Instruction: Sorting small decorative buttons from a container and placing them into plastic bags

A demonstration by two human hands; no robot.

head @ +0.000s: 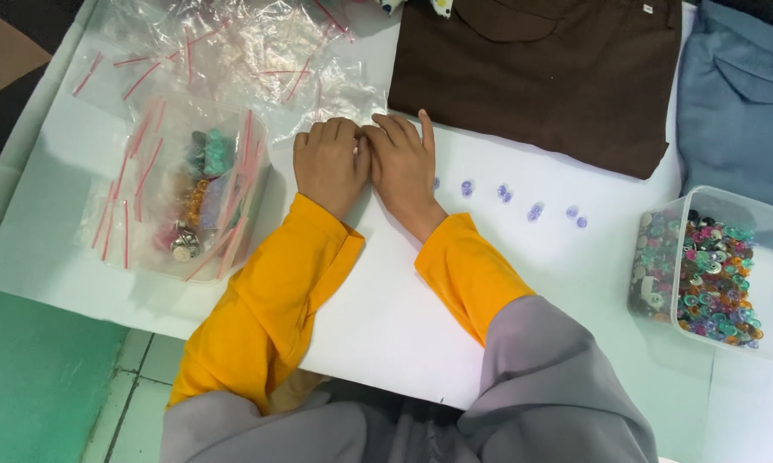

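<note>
My left hand (329,163) and my right hand (404,167) rest side by side on the white table (386,317), knuckles up, fingertips meeting over something small that I cannot make out. Both arms wear orange sleeves. A row of small clear purple buttons (504,193) lies on the table just right of my right hand. A folded brown garment (541,73) lies directly beyond my fingers.
A clear plastic box (712,270) full of mixed coloured buttons stands at the right. A clear tub (194,193) holding small bags of buttons sits at the left, with loose empty plastic bags (232,51) behind it. A folded blue-grey garment (738,103) lies far right.
</note>
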